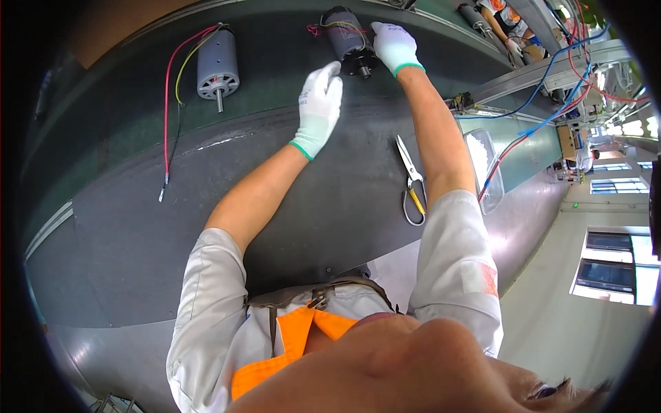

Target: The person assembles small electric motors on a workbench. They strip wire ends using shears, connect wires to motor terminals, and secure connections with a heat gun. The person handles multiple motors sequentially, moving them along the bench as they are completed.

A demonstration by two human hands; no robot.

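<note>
Spreading before me, the dark surface point(151, 255) has a green strip point(275, 79) along its far side. On this strip, to the left, lies a grey motor point(217, 58), its shaft toward me. Farther right, between my two hands, is the dark motor point(344, 40). The clear plastic box point(493, 196) stands beyond my right forearm. My right hand point(396, 47), gloved, is against the dark motor's right side; I cannot tell if its fingers grip. My left hand point(320, 100), partly bent, is near the front end; touching or pinching, I cannot tell. Nearer me lie scissors point(412, 175). Thinnest, a red wire point(166, 103) trails from the grey motor.
</note>
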